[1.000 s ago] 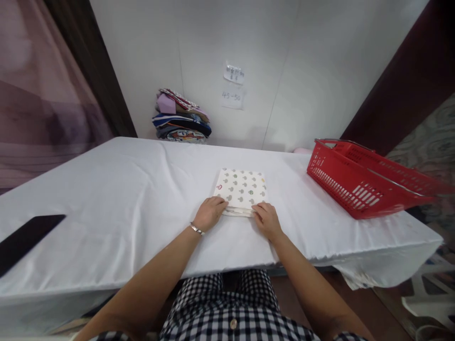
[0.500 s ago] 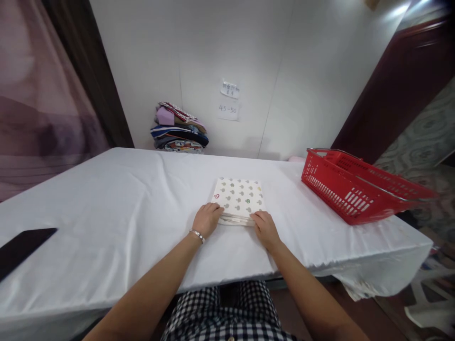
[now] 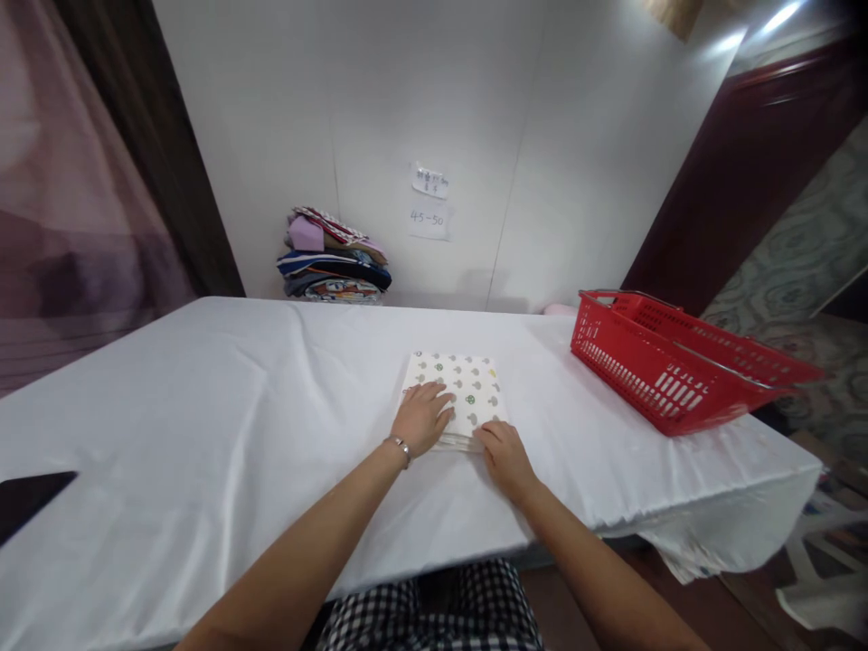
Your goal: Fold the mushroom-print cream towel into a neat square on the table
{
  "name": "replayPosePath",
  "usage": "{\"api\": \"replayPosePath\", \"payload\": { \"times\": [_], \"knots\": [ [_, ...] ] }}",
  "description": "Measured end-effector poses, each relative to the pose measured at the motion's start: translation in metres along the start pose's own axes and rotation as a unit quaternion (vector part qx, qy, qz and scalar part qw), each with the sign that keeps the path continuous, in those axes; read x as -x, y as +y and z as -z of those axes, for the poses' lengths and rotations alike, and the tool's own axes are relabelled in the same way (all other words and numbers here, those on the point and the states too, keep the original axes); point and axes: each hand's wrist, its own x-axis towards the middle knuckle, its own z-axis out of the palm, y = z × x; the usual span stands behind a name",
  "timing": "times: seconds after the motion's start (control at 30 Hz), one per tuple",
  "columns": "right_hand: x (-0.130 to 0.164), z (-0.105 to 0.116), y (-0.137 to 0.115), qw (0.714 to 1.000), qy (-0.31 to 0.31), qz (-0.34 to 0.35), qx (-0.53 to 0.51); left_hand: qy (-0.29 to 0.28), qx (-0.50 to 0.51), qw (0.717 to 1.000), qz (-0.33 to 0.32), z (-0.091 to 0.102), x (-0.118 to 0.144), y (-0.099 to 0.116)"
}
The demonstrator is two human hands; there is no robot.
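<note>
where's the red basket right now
The red basket sits at the table's far right edge, right of the folded patterned cloth.

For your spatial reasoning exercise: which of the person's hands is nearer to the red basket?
Right. The right hand rests at the folded cloth's near edge, on the red basket's side; the left hand lies flat on the cloth, farther away.

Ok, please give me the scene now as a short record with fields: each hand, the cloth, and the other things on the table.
left hand: flat, palm down, on top of the folded white patterned cloth
right hand: at the cloth's near edge, touching it
cloth: folded square, lying on the white-covered table
red plastic basket: on the table, right of the cloth
stack of folded colourful clothes: far side, against the wall
flat black object: left edge of the table
</note>
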Motion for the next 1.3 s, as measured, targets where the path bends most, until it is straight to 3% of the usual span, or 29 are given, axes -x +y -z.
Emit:
{"api": "replayPosePath", "payload": {
  "times": [0.1,0.2,0.37,0.47,0.53,0.63,0.73,0.83,0.93,1.03,1.1,1.2,1.3],
  "knots": [
    [0.003,0.006,0.000,1.000,-0.012,-0.013,-0.023,-0.058,-0.023,0.998,-0.011,-0.022,-0.005,-0.003],
    [-0.006,0.016,0.000,0.995,-0.035,-0.030,-0.088,-0.072,-0.032,0.997,0.003,-0.038,0.002,-0.005],
    [-0.076,0.026,-0.003,0.993,-0.007,-0.024,-0.119,-0.051,-0.036,0.998,0.016,-0.041,0.007,-0.004],
    [-0.124,0.012,0.010,0.997,-0.049,-0.019,-0.051,-0.050,-0.036,0.998,0.014,-0.038,0.007,-0.003],
    [-0.142,-0.006,0.029,0.990,-0.117,-0.081,0.002,-0.057,-0.031,0.998,0.012,-0.037,0.007,-0.003],
    [-0.144,-0.035,0.063,0.952,-0.220,-0.208,0.054,-0.071,-0.024,0.997,0.015,-0.034,0.008,-0.002],
    [-0.136,-0.051,0.083,0.937,-0.251,-0.229,0.075,-0.075,-0.020,0.997,0.022,-0.032,0.008,0.000],
    [-0.142,-0.050,0.082,0.933,-0.265,-0.232,0.079,-0.077,-0.017,0.996,0.032,-0.031,0.008,0.002],
    [-0.165,-0.051,0.061,0.948,-0.244,-0.190,0.072,-0.075,-0.014,0.996,0.035,-0.031,0.010,0.003],
    [-0.189,-0.068,0.031,0.968,-0.242,-0.063,0.016,-0.068,-0.016,0.997,0.031,-0.033,0.011,0.003],
    [-0.199,-0.086,0.014,0.960,-0.279,0.002,-0.020,-0.068,-0.019,0.997,0.037,-0.034,0.012,0.004],
    [-0.203,-0.108,0.004,0.948,-0.313,0.040,-0.041,-0.078,-0.020,0.995,0.054,-0.036,0.011,0.004],
    [-0.203,-0.115,0.004,0.947,-0.314,0.042,-0.052,-0.084,-0.019,0.995,0.056,-0.036,0.010,0.005]
  ]
}}
